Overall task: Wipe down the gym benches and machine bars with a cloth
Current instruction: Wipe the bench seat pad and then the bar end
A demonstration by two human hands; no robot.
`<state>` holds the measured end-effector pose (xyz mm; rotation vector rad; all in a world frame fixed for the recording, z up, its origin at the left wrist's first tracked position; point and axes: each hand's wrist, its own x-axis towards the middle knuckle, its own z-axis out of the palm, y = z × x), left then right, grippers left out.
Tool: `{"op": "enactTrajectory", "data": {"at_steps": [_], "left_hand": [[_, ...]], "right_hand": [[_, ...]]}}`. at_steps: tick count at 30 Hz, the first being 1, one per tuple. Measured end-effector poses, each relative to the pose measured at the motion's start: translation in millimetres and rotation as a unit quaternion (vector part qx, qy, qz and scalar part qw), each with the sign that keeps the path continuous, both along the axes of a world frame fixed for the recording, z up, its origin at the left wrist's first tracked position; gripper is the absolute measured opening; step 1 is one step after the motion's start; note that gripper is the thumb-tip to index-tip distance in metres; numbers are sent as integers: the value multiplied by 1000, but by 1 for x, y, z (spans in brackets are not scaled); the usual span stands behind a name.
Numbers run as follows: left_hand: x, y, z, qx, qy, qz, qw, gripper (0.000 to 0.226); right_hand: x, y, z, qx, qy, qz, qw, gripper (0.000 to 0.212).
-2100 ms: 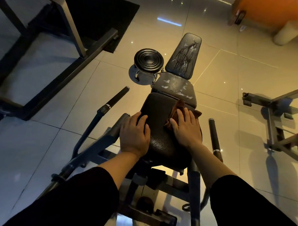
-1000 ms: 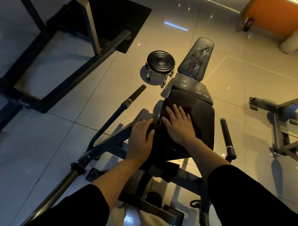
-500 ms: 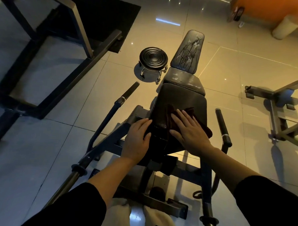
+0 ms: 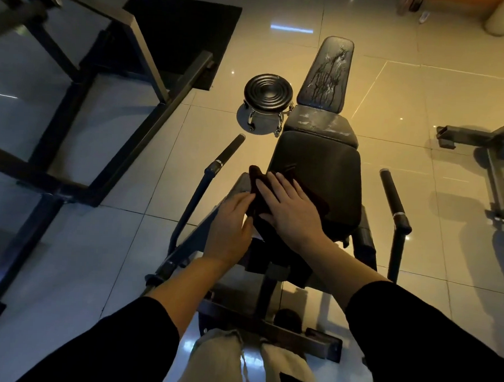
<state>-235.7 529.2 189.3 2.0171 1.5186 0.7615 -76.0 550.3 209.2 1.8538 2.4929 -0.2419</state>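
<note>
The right hand [image 4: 292, 210] lies flat on the cloth [image 4: 258, 192], fingers straight and slightly spread, pressing it onto the near left part of the pad [image 4: 326, 171]. The cloth is dark, bunched under the palm; one corner pokes out past the fingertips at the pad's left edge, and another fold shows right of the hand. The left hand [image 4: 230, 227] rests beside it, fingers held together and nearly straight, their tips touching the cloth's left edge and the pad's side; it grips nothing. The two hands sit just beside each other, thumbs almost meeting.

The pad is the nearest of three black cushions in a line: beyond it a short worn seat [image 4: 321, 123], then a tilted backrest [image 4: 328, 74] with cracked, peeling vinyl. Two handles flank the pad, the left bar [image 4: 228, 152] angled outward, the right bar [image 4: 390, 194] near the pad's right edge. A round stool [image 4: 268, 93] on casters stands on the tiled floor [image 4: 421, 117] left of the seat. A dark steel frame [image 4: 141, 41] fills the left; another machine [image 4: 495, 155] sits at far right. Black sleeves cover both forearms
</note>
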Motion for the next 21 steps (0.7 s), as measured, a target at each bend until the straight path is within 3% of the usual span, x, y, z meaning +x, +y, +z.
{"op": "enactTrajectory", "data": {"at_steps": [14,19,21], "left_hand": [[66,-24,11,82,92,-90,988,45],[84,-21,18,58,100,-91,989,47],[81,-17,20,45,99,-81,991,47]], "right_hand": [[104,-57,2,18,14,-64,998,63],[130,-74,7,41,38,-38,998,60],[148,-86,10,62,91,-82,991,51]]}}
